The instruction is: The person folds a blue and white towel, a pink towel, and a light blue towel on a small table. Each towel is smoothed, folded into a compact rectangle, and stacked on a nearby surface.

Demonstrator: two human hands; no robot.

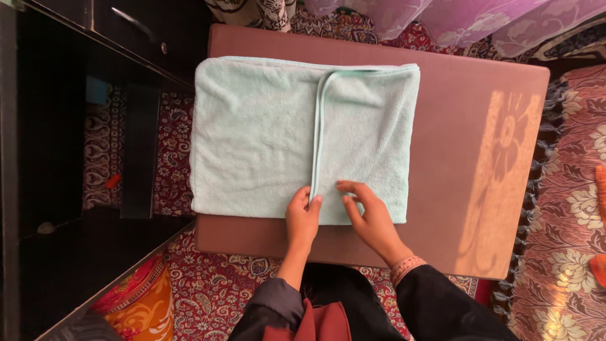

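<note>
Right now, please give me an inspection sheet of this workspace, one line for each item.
Surface: brown table, patch of sunlight at its right side.
Job's things: pale green towel, folded, lying flat on the table.
Clutter: nothing seen on the table.
Grippers: left hand and right hand touch the towel's near edge beside its hem.
Cables: nothing seen.
Surroundings: patterned red carpet, dark cabinet on the left, purple curtain behind.
</note>
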